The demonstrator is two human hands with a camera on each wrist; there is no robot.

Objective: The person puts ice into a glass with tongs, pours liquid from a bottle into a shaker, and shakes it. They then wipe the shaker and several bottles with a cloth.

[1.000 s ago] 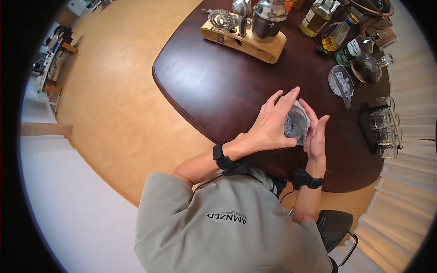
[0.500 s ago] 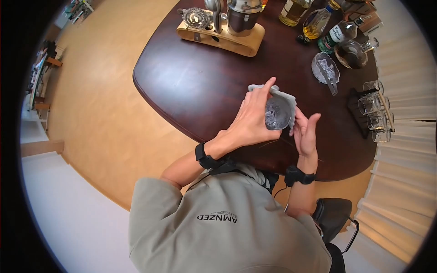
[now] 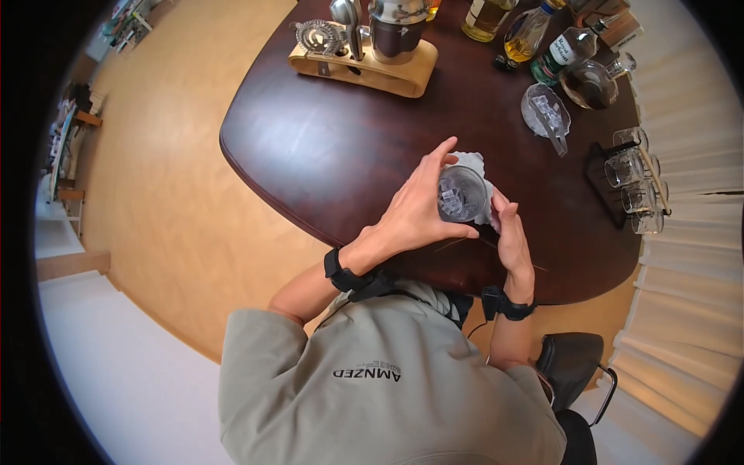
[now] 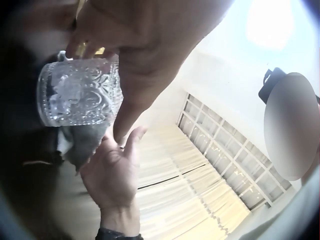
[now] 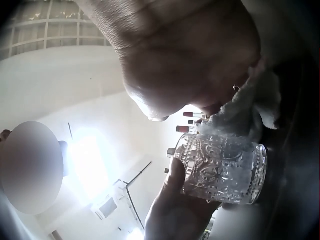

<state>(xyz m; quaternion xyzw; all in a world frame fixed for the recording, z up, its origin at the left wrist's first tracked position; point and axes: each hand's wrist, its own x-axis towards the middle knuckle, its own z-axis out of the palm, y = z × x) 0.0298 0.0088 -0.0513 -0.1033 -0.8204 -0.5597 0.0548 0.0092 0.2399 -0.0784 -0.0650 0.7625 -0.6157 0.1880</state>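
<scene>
A clear glass cup (image 3: 463,194) with an embossed pattern holds several ice cubes (image 3: 456,201). It is tilted on its side in both wrist views. My left hand (image 3: 415,203) grips it, thumb on the near side and fingers round the far side. A grey-white cloth (image 3: 474,164) lies against the glass on the far and right sides. My right hand (image 3: 514,246) holds the cloth to the outside of the glass, its thumb apart in the left wrist view. Cloth and glass partly hide the right fingers.
The dark wooden table (image 3: 310,167) spreads beneath the hands. A wooden bar-tool stand (image 3: 364,70) carries a shaker (image 3: 397,35). Several bottles stand farther right, near a glass ice bowl (image 3: 531,116) with tongs (image 3: 556,142). A rack (image 3: 597,174) of glass mugs stands at the right.
The glass has shifted left in the head view, along with both hands. Cloth shows more on its far side, and the right hand's fingers have drawn in closer to the glass.
</scene>
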